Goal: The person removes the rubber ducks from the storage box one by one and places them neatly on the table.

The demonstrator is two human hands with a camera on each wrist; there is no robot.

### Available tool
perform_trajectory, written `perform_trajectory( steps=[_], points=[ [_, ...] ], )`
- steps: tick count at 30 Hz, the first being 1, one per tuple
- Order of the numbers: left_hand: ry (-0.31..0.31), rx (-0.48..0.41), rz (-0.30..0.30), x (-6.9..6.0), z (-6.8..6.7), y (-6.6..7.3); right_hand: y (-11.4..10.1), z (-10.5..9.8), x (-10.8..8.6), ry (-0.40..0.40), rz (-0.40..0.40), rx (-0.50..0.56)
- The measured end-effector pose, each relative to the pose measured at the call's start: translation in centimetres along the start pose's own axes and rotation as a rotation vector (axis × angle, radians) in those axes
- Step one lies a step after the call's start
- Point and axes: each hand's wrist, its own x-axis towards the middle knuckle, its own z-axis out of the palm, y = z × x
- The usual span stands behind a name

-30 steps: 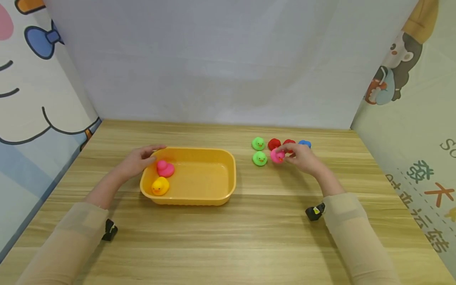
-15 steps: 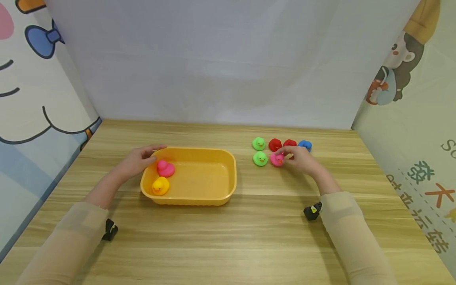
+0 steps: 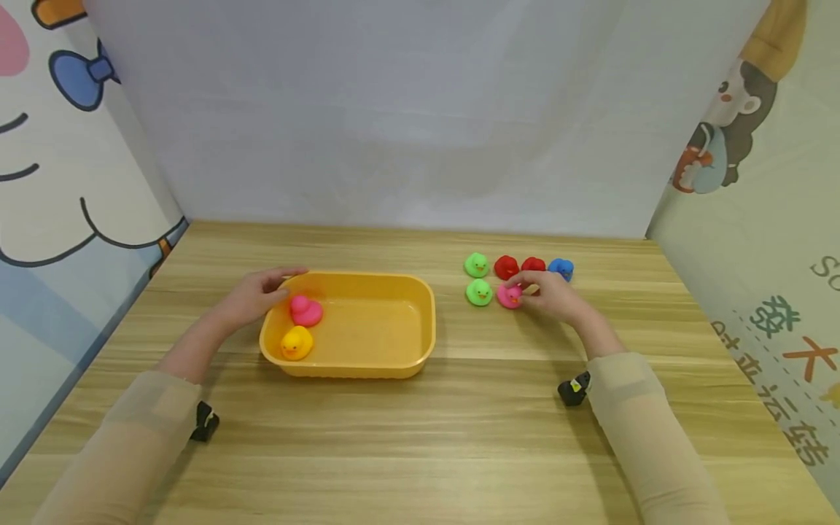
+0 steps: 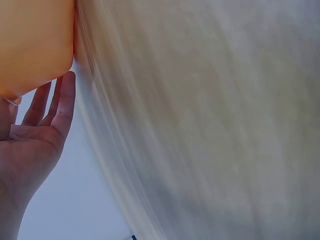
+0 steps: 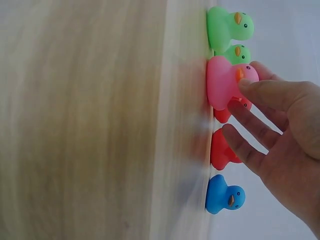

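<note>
In the head view a yellow plastic basin [image 3: 367, 368] stands left of centre, with a pink rubber duck [image 3: 305, 311] and a yellow rubber duck [image 3: 297, 343] inside at its left end. My left hand [image 3: 252, 295] holds the basin's back left corner, its thumb at the rim. Farther right, my right hand [image 3: 551, 293] pinches another pink rubber duck [image 3: 508, 296] by its head, thumb on the beak side in the right wrist view. This duck sits on the table beside the front green rubber duck [image 3: 479, 292], before the red ones.
A second green duck [image 3: 477, 265], two red ducks [image 3: 506, 267] and a blue duck [image 3: 561, 269] form a row behind. The wood-grain table [image 3: 394, 452] ends at a pale backdrop [image 3: 394, 146]. Printed sheets hang at both sides.
My right hand has brought the pink duck slightly down and toward me, onto the table beside the front green duck. The left hand and basin stay in place.
</note>
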Motion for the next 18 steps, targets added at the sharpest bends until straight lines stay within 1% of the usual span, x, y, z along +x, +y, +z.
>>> perform_trajectory(
  steps=[3, 7, 11, 18],
  points=[
    [-0.011, -0.014, 0.016, 0.1, -0.1, 0.0, 0.0, 0.0, -0.1, 0.004, -0.003, -0.007],
    [-0.017, 0.006, 0.013, 0.2, -0.3, 0.2, -0.1, 0.0, -0.1, 0.018, -0.028, -0.021],
    [-0.027, 0.005, 0.005, 0.3, -0.6, 0.6, -0.2, -0.2, -0.3, 0.047, -0.04, -0.037],
    [-0.03, 0.031, 0.02, 0.3, -0.7, 1.2, -1.2, -0.5, -0.7, 0.1, -0.06, -0.036]
  ],
)
